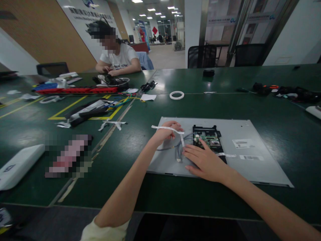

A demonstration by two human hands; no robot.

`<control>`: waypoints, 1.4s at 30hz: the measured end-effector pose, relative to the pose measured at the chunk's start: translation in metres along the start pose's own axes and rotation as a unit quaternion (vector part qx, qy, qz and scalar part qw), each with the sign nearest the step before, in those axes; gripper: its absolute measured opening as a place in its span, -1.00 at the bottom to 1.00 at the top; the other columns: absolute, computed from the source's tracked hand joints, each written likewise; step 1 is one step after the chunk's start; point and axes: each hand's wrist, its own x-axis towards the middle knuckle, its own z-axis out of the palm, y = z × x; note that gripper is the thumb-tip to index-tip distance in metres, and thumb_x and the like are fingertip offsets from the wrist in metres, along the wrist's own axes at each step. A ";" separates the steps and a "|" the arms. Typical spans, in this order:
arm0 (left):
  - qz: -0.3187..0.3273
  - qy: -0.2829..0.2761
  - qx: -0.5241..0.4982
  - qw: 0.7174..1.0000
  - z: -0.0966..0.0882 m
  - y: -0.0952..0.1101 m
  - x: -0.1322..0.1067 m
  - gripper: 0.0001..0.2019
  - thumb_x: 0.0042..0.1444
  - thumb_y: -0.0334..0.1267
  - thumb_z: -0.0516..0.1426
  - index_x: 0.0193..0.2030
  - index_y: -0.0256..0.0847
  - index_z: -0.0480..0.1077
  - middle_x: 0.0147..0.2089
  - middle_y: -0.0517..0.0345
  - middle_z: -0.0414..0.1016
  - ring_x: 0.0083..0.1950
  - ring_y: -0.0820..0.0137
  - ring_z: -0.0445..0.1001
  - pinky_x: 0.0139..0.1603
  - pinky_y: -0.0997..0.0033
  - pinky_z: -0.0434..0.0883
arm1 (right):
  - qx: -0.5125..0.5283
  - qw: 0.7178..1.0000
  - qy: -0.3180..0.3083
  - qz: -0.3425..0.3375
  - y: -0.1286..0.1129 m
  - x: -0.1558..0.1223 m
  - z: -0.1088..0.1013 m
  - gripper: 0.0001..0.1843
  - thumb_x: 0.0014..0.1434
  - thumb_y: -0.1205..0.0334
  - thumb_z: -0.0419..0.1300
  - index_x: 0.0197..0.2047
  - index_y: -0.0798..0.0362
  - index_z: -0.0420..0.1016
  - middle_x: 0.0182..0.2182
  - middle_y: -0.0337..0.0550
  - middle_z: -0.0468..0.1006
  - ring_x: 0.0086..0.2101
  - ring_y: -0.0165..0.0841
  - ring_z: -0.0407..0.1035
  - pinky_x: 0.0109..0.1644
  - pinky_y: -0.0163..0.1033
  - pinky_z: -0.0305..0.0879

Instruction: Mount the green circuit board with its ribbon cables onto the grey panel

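Observation:
A flat grey metal panel (240, 127) lies on the green table, with a green circuit board (212, 140) in a black frame on it. My left hand (165, 132) is over the panel's left part, fingers bent together at a strip of white tape (160, 127) that runs across the hand. Another piece of tape (182, 140) hangs between the two hands, over grey cables (178, 152) with a light plug. My right hand (204, 162) rests flat with fingers apart, its fingertips by the cables and tape, beside the board. Tape (229, 155) also sticks out beyond this hand.
A tape roll (177, 95) lies behind the panel. To the left are tape scraps (114, 125), a black-and-silver bundle (86, 112), a blurred pink item (71, 154) and a white device (21, 165). Across the table sits a person (122, 57) near red strips and cables.

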 end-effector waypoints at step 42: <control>0.298 0.211 0.349 0.863 0.052 -0.003 -0.008 -0.80 0.21 -0.35 -0.03 -0.06 -0.24 0.31 -0.05 0.03 0.45 0.00 0.32 0.39 0.05 0.26 0.34 | 0.390 0.713 0.353 0.464 0.097 -0.037 -0.035 -0.69 -0.12 0.14 0.32 -0.28 0.10 0.47 -0.38 -0.13 0.55 -0.35 -0.34 0.48 -0.49 -0.44 0.17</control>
